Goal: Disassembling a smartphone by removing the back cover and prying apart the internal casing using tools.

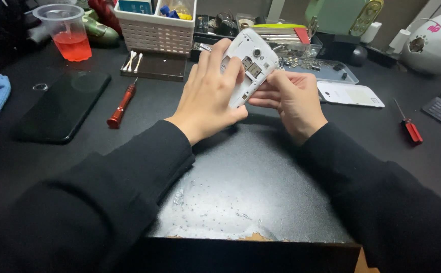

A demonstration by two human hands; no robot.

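Both hands hold a white smartphone (252, 59) above the black table, its back cover off and its camera and card slots showing. My left hand (211, 96) wraps around the phone's left side, fingers over its back. My right hand (292, 98) pinches the phone's lower right edge with thumb and fingertips. The white back cover (349, 94) lies on the table just right of my right hand.
A black phone (61, 105) lies face down at left, a red screwdriver (121, 105) beside it. A second red-handled screwdriver (408, 125) lies at right. A plastic cup of red drink (68, 33), a white basket (154, 25), cotton swabs (133, 60) and a parts tray (321, 68) line the back.
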